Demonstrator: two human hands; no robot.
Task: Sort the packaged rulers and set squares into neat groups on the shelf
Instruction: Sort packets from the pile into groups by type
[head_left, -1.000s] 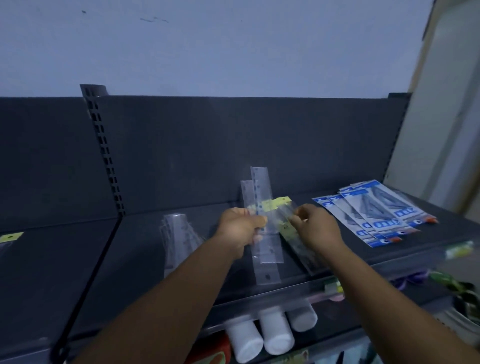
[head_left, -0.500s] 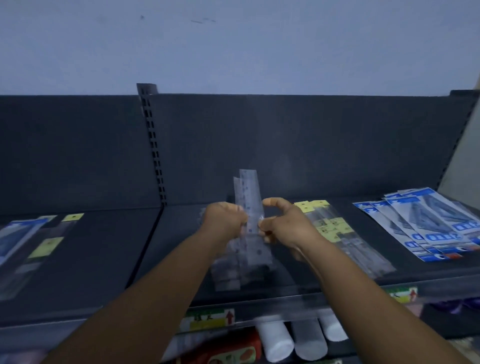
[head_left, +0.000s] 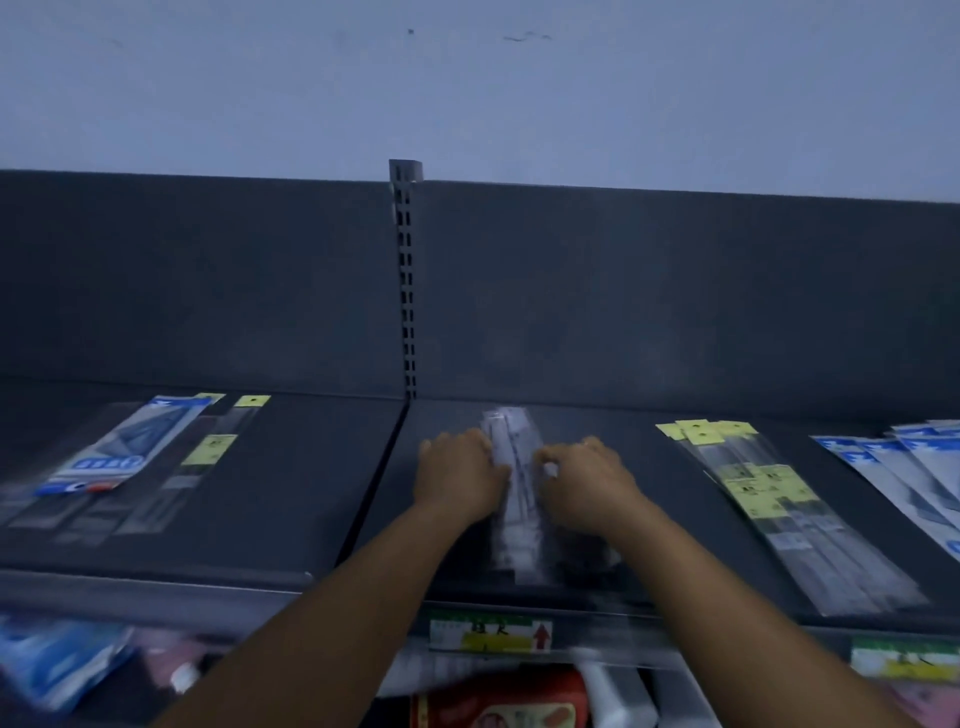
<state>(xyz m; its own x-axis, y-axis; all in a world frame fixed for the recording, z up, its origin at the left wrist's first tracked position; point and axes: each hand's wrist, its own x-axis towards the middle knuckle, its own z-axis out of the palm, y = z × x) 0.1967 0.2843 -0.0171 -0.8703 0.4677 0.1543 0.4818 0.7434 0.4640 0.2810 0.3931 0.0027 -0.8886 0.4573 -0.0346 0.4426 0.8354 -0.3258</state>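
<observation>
Lowered since the earlier frame, the clear ruler packs lie on the shelf; I see left hand and right hand pinching their edges — slick sleeves could fan apart on release.

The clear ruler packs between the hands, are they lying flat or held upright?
Lying flat: the clear ruler packs rest lengthwise on the shelf, left hand and right hand at their sides.

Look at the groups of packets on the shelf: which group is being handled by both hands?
The clear ruler packets in the middle, between the left hand and right hand. The yellow-tagged packets and the blue packets to the right lie untouched.
</observation>
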